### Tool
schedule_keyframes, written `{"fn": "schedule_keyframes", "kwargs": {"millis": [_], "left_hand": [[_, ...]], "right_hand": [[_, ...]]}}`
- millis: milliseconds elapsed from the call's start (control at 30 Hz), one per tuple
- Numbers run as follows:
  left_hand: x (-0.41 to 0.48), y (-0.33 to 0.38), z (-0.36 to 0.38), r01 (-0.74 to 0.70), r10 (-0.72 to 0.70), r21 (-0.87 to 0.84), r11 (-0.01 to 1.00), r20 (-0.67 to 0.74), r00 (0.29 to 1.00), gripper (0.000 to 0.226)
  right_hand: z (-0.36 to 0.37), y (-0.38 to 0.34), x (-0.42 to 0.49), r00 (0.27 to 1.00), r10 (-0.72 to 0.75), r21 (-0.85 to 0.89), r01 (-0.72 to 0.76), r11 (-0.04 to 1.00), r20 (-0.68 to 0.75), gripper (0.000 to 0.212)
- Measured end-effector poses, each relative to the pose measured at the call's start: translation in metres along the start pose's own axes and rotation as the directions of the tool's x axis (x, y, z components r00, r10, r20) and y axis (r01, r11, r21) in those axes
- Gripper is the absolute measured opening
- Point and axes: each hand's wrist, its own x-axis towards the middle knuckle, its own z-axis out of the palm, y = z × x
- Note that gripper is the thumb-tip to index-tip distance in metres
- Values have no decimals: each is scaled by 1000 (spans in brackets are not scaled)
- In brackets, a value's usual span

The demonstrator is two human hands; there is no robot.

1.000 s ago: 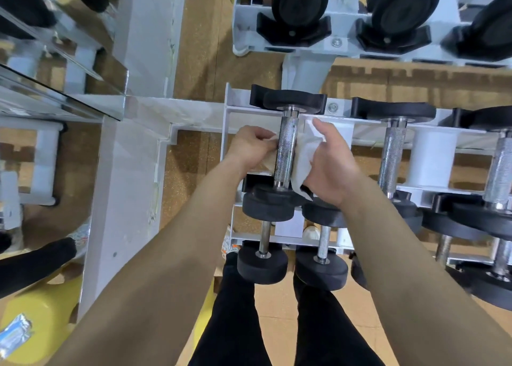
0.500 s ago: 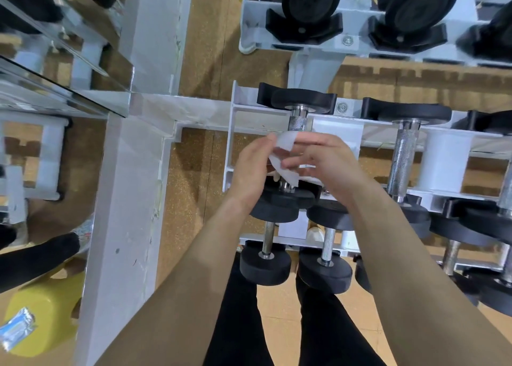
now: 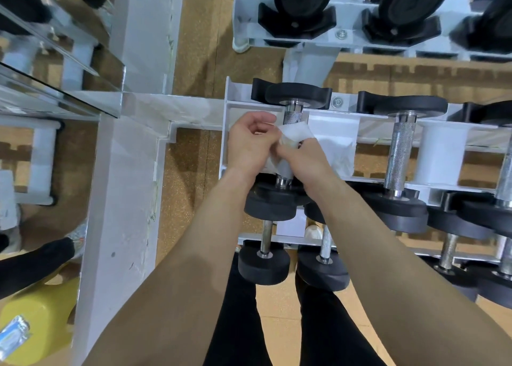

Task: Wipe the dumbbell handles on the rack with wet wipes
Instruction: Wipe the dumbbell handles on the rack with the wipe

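Currently the wet wipe (image 3: 295, 131) is wrapped round the handle (image 3: 293, 114) of the leftmost dumbbell on the middle tier of the rack (image 3: 226, 108). The wipe's left edge is pinched by the curled fingers of the left hand (image 3: 250, 144). Wipe and bar are gripped from the right by the right hand (image 3: 304, 157), fingers closed. The two hands are touching. Only the knurled top end of the handle is exposed. The neighbouring dumbbell (image 3: 399, 155) is seated just beside, untouched.

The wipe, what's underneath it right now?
The leftmost middle-row handle: its knurled top shows above the wipe, and its lower end shows below. The stretch between cannot be seen, because the wipe, the left hand and the right hand cover it.
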Motion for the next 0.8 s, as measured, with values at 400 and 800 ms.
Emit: {"fn": "schedule_keyframes", "kwargs": {"millis": [400, 800], "left_hand": [[-47, -40, 12, 96, -139, -143, 985, -333, 933, 9], [-39, -50, 24, 54, -109, -142, 988, -418, 902, 18]], "right_hand": [[3, -30, 29, 993, 67, 414, -100, 905, 94, 27], [5, 0, 0, 995, -64, -210, 46, 977, -77, 38]]}}
